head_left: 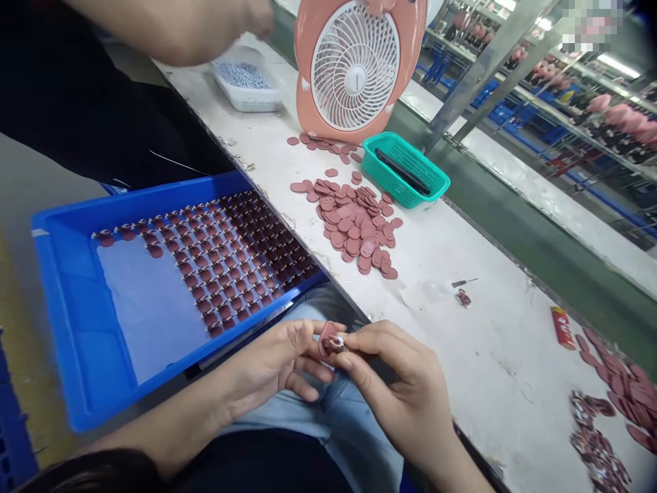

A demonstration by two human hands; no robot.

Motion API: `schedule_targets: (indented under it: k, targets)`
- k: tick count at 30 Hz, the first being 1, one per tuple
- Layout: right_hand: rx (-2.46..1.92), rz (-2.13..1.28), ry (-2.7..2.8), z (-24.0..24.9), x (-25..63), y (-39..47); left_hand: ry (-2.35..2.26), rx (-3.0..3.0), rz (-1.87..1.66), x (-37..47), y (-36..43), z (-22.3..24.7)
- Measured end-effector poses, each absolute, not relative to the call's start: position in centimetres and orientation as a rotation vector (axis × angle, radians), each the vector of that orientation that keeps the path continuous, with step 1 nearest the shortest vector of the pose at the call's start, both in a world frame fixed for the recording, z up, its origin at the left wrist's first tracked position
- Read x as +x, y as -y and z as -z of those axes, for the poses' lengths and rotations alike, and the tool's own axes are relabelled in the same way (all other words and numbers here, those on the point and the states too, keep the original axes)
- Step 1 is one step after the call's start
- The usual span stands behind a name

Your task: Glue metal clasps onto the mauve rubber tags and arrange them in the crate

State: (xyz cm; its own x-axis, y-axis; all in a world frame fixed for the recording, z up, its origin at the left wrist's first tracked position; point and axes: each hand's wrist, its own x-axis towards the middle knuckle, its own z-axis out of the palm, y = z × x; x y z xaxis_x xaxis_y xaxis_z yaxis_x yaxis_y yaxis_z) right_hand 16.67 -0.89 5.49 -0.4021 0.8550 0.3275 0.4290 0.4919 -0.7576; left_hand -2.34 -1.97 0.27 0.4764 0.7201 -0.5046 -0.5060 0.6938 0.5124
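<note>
My left hand [280, 363] and right hand [395, 383] together pinch one small reddish-brown oval leather tag [328, 339] over my lap, near the blue plastic tray [76, 322] on the left.

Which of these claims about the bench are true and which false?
1. Both hands, left hand and right hand, pinch one small reddish disc. True.
2. The blue tray is full of screws. False: it holds rows of reddish pieces.
3. A pink fan stands behind the green basket. True.
4. The loose pile of discs lies inside the basket. False: it lies on the white table.
</note>
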Motion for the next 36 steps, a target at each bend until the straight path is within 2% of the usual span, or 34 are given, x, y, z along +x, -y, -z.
schedule_targets:
  k: [5,8,15,20,24,30,36]
  targets:
    - [-1.008,0.017,2.123,-3.0,14.2,0.5,-1.085,0.4,-1.136,-2.8,2.1,-0.6]
    - [-0.901,0.251,2.171,-1.5,12.4,0.0,-1.114,0.463,-1.233,-2.9,1.9,-0.8]
    - [-0.782,0.067,2.154,0.3,8.2,-1.9,-1.223,0.459,-1.339,-5.0,1.7,0.0]
    - [-0.688,0.009,2.195,-0.2,6.7,-1.1,-1.648,0.627,-1.327,-8.6,1.5,1.8]
    - [-0.715,0.026,2.204,0.0,8.6,0.0,-2.031,0.765,-1.293,-16.8,0.3,4.8]
    - [-0.861,0.087,2.15,2.7,12.5,0.2,-2.402,1.059,-0.731,-28.6,-2.7,9.3]
    - [-0.956,0.055,2.141,4.3,14.1,0.7,-2.505,1.108,-0.342,-30.8,-4.1,12.0]
